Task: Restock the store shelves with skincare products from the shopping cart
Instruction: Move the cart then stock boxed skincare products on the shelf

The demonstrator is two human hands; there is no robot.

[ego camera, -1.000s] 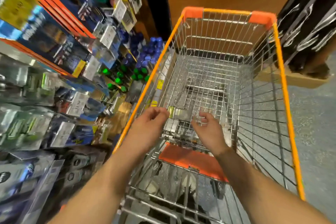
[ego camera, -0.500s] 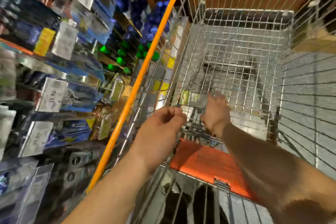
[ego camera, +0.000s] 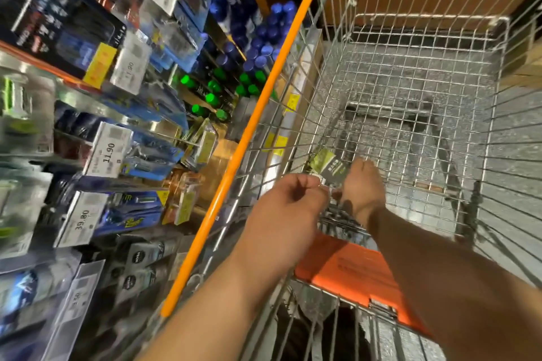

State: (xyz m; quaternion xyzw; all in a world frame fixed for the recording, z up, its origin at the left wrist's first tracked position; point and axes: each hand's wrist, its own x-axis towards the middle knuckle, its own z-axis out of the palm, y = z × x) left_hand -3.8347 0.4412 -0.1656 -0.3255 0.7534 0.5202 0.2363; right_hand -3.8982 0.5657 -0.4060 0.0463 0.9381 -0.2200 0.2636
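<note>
A small flat skincare pack (ego camera: 327, 165), dark with a green corner, sits low at the near end of the wire shopping cart (ego camera: 410, 73). My right hand (ego camera: 363, 187) reaches down into the cart and grips the pack's right side, with its fingers hidden behind the pack. My left hand (ego camera: 289, 202) hovers over the cart's left wall with curled fingers. Its fingertips are at the pack's lower left corner, and I cannot tell whether they pinch it. No other product shows on the cart's mesh floor.
The cart's orange rim (ego camera: 249, 132) runs diagonally beside the store shelves (ego camera: 88, 114) on the left. These hold hanging blister packs, price tags, blue-capped bottles (ego camera: 264, 47) and green-capped bottles (ego camera: 211, 97). An orange seat flap (ego camera: 352, 272) lies under my forearms. A brown panel stands behind the cart.
I have leaned in over the cart, so the view has closed in. My right hand went deeper and took the pack. My left hand's fingers have curled and come up to it.
</note>
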